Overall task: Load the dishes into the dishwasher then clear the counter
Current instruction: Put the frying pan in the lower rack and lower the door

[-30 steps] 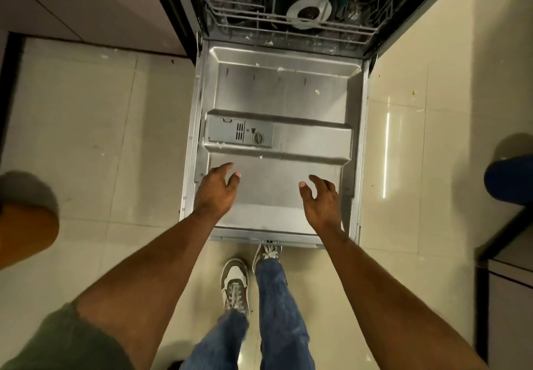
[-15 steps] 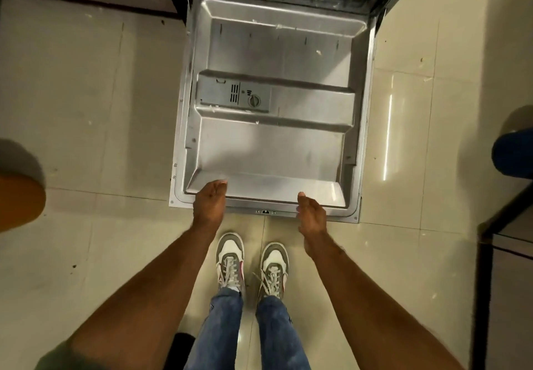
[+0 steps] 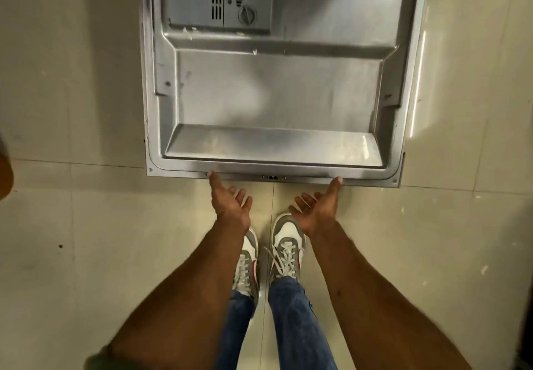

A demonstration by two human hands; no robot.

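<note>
The dishwasher door (image 3: 274, 95) lies folded down, its steel inner face up, with the grey detergent dispenser (image 3: 219, 6) near the top of the view. Both of my hands are at the door's near edge, palms turned up. My left hand (image 3: 229, 199) has its thumb tip against the edge left of the latch (image 3: 272, 178). My right hand (image 3: 317, 205) has its thumb tip touching the edge on the right. The fingers of both hands are spread and hold nothing. The racks and dishes are out of view.
Beige floor tiles (image 3: 72, 225) surround the door on both sides. My two sneakers (image 3: 285, 242) stand just in front of the door's edge. An orange rounded object (image 3: 4, 176) shows at the far left edge.
My hands slid back from over the door panel to its near edge and turned palm up beneath it. The view dropped lower, so the rack and the blue bowl left the frame.
</note>
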